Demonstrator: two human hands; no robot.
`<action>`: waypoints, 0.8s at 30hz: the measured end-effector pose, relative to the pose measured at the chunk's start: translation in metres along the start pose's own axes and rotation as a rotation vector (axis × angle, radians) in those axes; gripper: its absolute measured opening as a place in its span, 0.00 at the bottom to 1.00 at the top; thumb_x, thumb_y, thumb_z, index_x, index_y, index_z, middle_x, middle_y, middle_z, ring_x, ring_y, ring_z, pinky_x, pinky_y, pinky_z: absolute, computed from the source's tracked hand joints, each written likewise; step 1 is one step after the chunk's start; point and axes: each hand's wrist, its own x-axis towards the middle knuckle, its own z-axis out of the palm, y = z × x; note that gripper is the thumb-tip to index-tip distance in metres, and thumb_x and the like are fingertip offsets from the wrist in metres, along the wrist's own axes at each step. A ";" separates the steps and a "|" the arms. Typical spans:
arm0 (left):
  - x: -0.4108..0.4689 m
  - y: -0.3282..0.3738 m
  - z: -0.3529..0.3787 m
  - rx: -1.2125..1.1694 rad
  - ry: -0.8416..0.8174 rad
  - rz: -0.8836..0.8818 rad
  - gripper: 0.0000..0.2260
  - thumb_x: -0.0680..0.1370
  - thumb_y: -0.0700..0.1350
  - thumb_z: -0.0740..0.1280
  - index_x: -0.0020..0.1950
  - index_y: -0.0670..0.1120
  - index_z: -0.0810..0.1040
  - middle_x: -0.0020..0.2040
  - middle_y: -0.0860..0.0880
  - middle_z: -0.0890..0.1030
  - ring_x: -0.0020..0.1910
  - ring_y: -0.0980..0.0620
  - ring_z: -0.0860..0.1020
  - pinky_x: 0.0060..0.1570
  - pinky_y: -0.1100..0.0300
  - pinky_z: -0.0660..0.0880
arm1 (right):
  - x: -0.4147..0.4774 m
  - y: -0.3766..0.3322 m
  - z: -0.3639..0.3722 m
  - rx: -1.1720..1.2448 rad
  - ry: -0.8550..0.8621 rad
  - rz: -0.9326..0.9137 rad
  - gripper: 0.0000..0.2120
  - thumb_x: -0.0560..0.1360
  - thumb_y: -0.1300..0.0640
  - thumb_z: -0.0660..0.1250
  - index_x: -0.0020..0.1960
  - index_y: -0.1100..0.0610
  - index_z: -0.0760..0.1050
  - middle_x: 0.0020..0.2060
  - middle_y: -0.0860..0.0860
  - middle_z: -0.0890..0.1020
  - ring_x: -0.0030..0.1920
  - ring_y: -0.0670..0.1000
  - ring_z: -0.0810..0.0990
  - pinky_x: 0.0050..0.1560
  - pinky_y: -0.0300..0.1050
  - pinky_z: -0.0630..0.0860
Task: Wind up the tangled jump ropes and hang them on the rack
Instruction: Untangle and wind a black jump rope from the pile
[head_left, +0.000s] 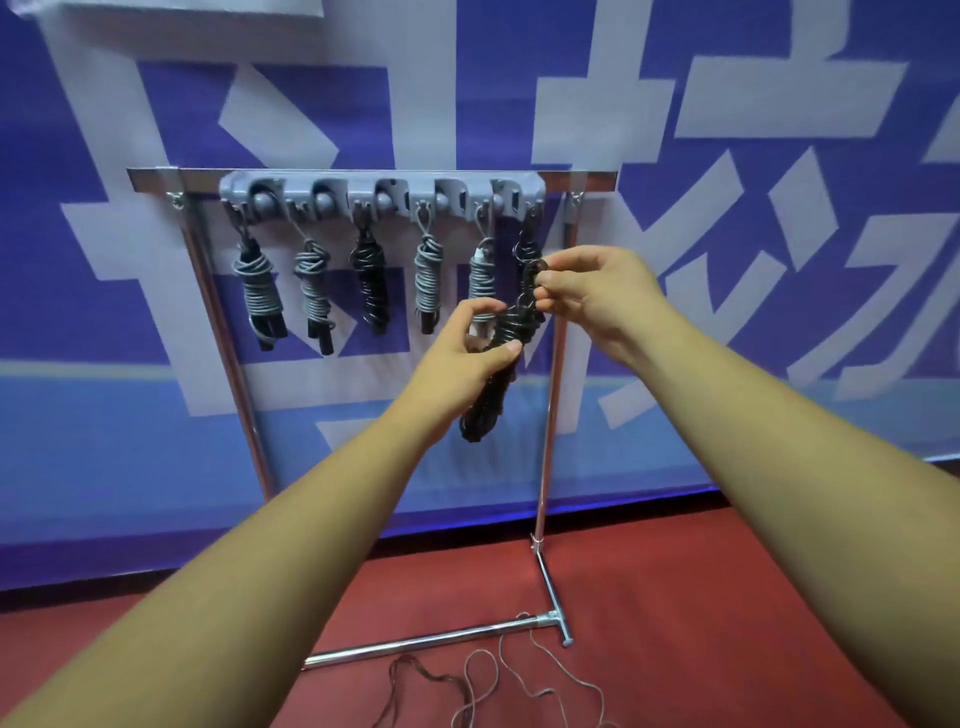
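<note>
Against the blue banner (104, 441) stands the chrome rack (556, 364), its grey hook strip (382, 197) carrying five wound jump ropes (428, 283) in a row, and below the strip's right end the black rope bundle (501, 364) is up in both hands! Left hand (467, 364) has its fingers closed round the bundle's middle, right hand (597, 296) pinches its top loops just under the last hook, while loose ropes (493, 686) lie tangled on the red floor (727, 597) by the rack's foot.

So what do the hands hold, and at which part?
Both hold one black wound rope: left hand around its middle, right hand pinching its top loop.
</note>
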 end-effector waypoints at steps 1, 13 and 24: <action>0.009 0.002 0.002 0.004 0.011 -0.009 0.17 0.79 0.41 0.70 0.66 0.53 0.72 0.42 0.47 0.78 0.41 0.49 0.80 0.40 0.58 0.77 | 0.008 -0.002 -0.004 -0.023 0.021 -0.012 0.06 0.75 0.72 0.69 0.45 0.63 0.75 0.37 0.58 0.78 0.33 0.51 0.79 0.38 0.40 0.81; 0.119 0.017 0.009 0.075 0.091 -0.034 0.15 0.76 0.44 0.74 0.60 0.40 0.80 0.46 0.49 0.83 0.29 0.63 0.80 0.26 0.70 0.71 | 0.121 -0.004 -0.012 -0.175 0.185 -0.084 0.06 0.74 0.70 0.71 0.41 0.62 0.79 0.34 0.56 0.80 0.31 0.49 0.79 0.37 0.40 0.81; 0.182 0.001 0.006 0.102 0.101 -0.081 0.16 0.74 0.48 0.76 0.59 0.42 0.81 0.50 0.43 0.85 0.42 0.48 0.82 0.43 0.55 0.77 | 0.186 0.009 -0.001 -0.189 0.291 0.019 0.09 0.74 0.72 0.66 0.38 0.63 0.76 0.31 0.56 0.78 0.28 0.50 0.75 0.33 0.41 0.78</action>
